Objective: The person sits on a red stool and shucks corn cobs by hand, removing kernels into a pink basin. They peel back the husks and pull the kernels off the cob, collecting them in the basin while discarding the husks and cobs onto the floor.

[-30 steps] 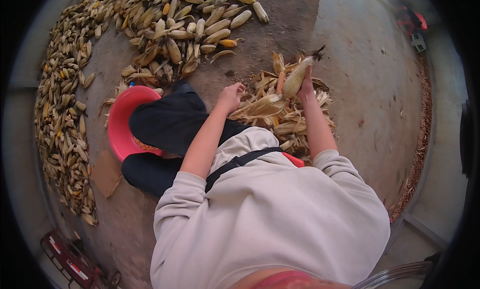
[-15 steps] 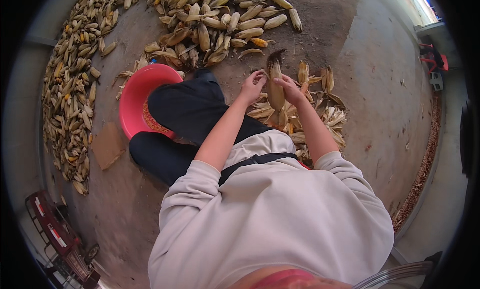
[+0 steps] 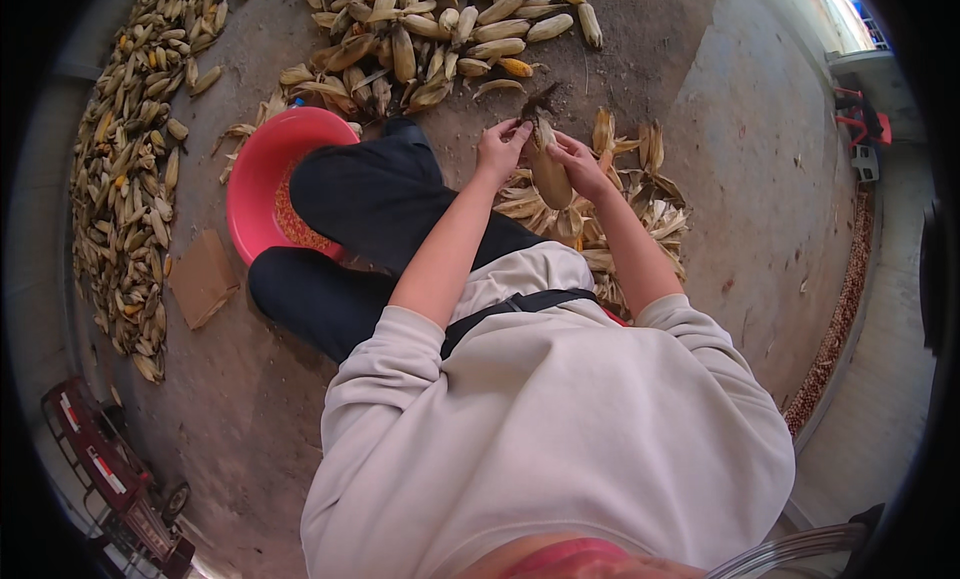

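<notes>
An ear of corn [image 3: 550,175], mostly wrapped in pale husk, stands tip-up between my hands. Dark dry silk [image 3: 541,101] sticks out at its tip. My right hand [image 3: 582,165] is closed around the ear's right side, thumb in front. At the tip, the fingers of my left hand [image 3: 500,152] pinch the husk's edge; a little of the kernels seems to show there. Below and to the right of the ear lies a heap of stripped husks [image 3: 655,224]. To the left of my knees sits a pink basin [image 3: 246,194] with loose orange kernels [image 3: 300,229] inside.
Unhusked corn ears [image 3: 440,39] lie piled ahead, and a longer pile [image 3: 125,199] runs along the left wall. A cardboard piece [image 3: 203,279] is on the floor beside the basin. A dark red cart [image 3: 105,459] stands lower left; a red chair [image 3: 865,119] is far right.
My left hand has closed on the husk at the ear's tip. The silk and tip have spread and bent to the right, and the view has shifted slightly.
</notes>
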